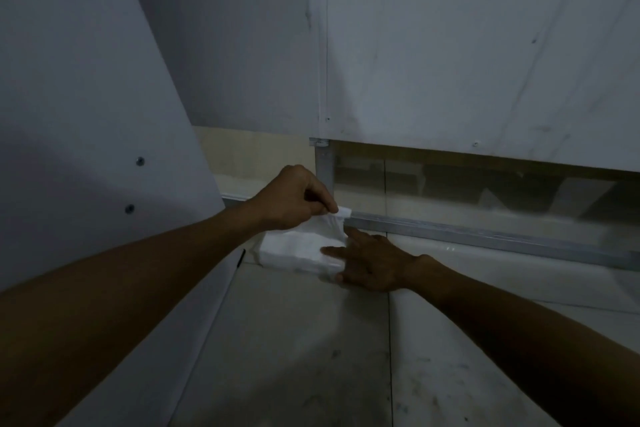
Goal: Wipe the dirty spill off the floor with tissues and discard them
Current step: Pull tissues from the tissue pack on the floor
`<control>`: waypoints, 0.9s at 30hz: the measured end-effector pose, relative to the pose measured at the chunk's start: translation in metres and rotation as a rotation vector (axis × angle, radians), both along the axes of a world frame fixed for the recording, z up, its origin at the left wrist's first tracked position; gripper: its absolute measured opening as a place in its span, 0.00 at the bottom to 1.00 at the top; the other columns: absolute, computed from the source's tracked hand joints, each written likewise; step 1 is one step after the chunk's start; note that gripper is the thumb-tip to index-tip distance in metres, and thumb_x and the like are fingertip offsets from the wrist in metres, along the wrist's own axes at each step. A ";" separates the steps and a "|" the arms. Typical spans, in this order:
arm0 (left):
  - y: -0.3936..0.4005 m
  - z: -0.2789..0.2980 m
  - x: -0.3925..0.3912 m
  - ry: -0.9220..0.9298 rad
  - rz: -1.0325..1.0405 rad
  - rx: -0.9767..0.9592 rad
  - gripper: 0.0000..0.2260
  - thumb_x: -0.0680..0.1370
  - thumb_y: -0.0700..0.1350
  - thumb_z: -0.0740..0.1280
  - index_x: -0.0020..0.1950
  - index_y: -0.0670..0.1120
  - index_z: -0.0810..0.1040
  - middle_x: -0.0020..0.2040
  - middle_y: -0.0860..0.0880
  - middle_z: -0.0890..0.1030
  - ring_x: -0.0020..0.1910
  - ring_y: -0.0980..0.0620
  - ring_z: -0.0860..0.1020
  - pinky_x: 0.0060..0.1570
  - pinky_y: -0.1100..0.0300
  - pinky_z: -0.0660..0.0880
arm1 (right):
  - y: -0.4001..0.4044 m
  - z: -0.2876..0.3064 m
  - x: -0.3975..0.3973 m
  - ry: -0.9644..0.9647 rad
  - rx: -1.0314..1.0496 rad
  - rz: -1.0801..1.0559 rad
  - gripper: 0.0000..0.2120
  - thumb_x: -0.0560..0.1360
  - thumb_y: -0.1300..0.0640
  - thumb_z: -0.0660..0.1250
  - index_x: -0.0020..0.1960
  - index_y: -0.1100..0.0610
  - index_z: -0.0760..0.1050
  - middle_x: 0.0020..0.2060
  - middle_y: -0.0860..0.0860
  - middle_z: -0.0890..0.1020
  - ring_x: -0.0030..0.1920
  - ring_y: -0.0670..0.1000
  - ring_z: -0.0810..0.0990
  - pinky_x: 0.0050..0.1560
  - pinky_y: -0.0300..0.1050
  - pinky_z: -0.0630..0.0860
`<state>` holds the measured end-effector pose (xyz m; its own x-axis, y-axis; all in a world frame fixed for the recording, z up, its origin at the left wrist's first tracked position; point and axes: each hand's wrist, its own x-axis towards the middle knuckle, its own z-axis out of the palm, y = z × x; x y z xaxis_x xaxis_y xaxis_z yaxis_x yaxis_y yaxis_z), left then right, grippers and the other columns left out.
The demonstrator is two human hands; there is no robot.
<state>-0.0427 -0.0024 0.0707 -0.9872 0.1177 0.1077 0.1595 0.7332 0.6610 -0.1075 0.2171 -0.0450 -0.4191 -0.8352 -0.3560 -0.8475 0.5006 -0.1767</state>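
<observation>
The tissues (301, 250) lie as a white soft pack on the floor (294, 340), in the far corner where the grey wall panel (86, 80) on the left meets the back wall (467, 45), just in front of the metal rail (485, 236) that runs along the bottom of that wall.

From the left, the left hand (294, 198) hangs over the pack with its fingers (325, 206) pinched together on the top sheet (341, 213), which stands up from the pack in a thin, gathered peak. To its right, the right hand (374, 263) lies flat on the right end of the pack, fingers spread and pressing down, the thumb at the near edge. It looks to be steadying the pack while the sheet is drawn.

In my judgement the pack is very light and would lift or slide on the smooth tile if it were not pinned. The sheet itself is soft, limp and easy to tear, more so once wet. A pinch near the middle of the raised fold, pulled straight up and slowly, should free it whole, while a tug at a corner may rip it. One sheet will likely soak through quickly, so several bunched into a pad would handle better.

Nearer on the right, the floor tiles carry faint dark speckles (433, 381); whether these are the spill I cannot tell in this dim light. No bin is in sight.
</observation>
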 end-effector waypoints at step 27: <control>0.017 0.079 0.037 0.123 0.205 0.246 0.09 0.76 0.34 0.73 0.48 0.47 0.88 0.48 0.51 0.87 0.49 0.57 0.84 0.52 0.65 0.78 | 0.050 0.085 0.024 -0.350 -0.491 -0.384 0.33 0.67 0.31 0.74 0.66 0.47 0.77 0.58 0.43 0.83 0.55 0.43 0.83 0.52 0.37 0.79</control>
